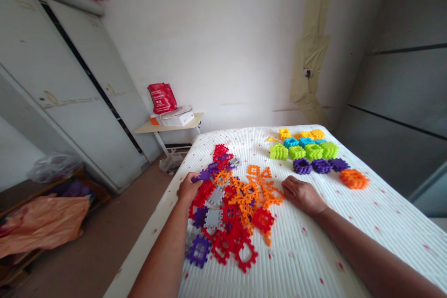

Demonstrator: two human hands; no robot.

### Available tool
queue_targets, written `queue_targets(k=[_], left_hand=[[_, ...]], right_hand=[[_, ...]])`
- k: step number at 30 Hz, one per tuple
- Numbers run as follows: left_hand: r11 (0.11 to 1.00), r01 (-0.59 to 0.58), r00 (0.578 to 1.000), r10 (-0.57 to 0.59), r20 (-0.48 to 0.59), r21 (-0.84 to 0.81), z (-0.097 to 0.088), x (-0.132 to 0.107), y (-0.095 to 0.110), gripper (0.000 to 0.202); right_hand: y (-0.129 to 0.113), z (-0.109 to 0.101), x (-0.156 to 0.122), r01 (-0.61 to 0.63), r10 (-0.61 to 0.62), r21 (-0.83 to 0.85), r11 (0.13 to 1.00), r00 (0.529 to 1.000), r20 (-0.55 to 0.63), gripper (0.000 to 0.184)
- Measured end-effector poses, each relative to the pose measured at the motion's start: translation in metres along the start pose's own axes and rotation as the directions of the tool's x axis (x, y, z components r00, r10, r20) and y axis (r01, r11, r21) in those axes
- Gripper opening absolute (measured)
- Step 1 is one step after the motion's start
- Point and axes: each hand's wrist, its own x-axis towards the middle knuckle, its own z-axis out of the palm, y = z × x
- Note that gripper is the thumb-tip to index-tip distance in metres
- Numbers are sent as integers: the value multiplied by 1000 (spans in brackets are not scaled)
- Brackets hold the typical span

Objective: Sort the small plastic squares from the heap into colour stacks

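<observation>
My left hand is at the left edge of a loose pile of flat plastic interlocking tiles. Its fingers and thumb close on a purple tile there. On the pile's other side, my right hand rests low over the bed with its fingers curled together. Their tips are beside the orange tiles, and whatever they hold is hidden. Red tiles, grey tiles and another purple tile overlap between my forearms, some with window-like cut-outs.
Sorted stacks stand at the far right of the white quilted bed: yellow, blue, green, purple and orange. A small table with a red bag stands beyond, near the wall.
</observation>
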Motion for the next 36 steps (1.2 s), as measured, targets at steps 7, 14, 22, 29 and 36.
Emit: queue_targets(k=[7,14,22,29,36], left_hand=[[903,-12,982,-71,-177,-429,0,-12,3,28],[724,-50,976,-110,-186,-688,-18,-19,10,42],[718,-183,975,45,-217,-672,-37,-44,49,36],[624,-747,664,712,-228,-228,-21,-87,102,13],[354,-935,350,930,-117,16,-3,-104,117,19]], right_hand=[[0,2,0,5,-6,-18,1000,1000,-24,30],[0,0,-1,-6,6,-14,1000,1000,-25,31],[-1,0,1,-49,49,-1,999,999,-16,28],[-4,-3,2,-102,102,1,995,995,3,26],[-21,-4,11,-169,210,409,896,976,-56,17]])
